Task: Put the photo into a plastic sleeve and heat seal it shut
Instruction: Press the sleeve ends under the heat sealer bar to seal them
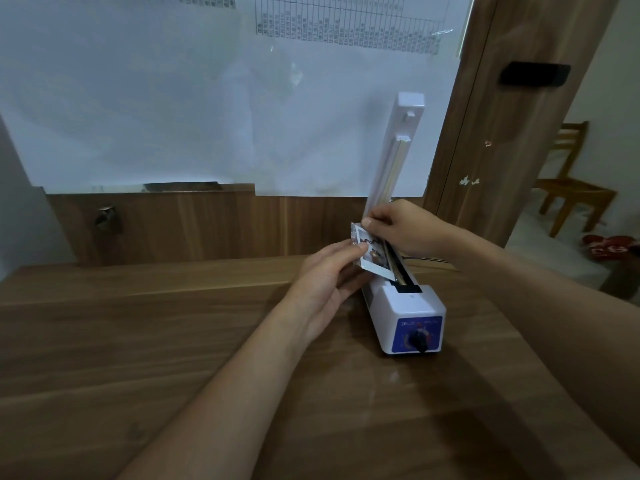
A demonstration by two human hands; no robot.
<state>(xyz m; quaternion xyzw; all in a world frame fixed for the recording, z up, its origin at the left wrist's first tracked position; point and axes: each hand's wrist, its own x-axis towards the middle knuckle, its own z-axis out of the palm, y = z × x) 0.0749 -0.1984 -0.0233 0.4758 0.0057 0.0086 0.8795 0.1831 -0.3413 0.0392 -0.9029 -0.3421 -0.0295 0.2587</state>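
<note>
Left hand [329,271] and right hand [398,226] close together, both pinched on the clear plastic sleeve [356,237] holding the white-bordered photo [375,259]. Sleeve tilted, right edge lying on the bed of the white-and-blue heat sealer [405,306]. Long sealer arm [394,150] raised behind right hand, nearer that hand.

The heat sealer's [403,306] blue panel [417,332] reads "SEALER"; other print is illegible.

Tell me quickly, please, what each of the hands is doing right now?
Left hand: closed on the plastic sleeve with the photo in it.
Right hand: pinching the sleeve's top edge, beside the heat sealer.
</note>
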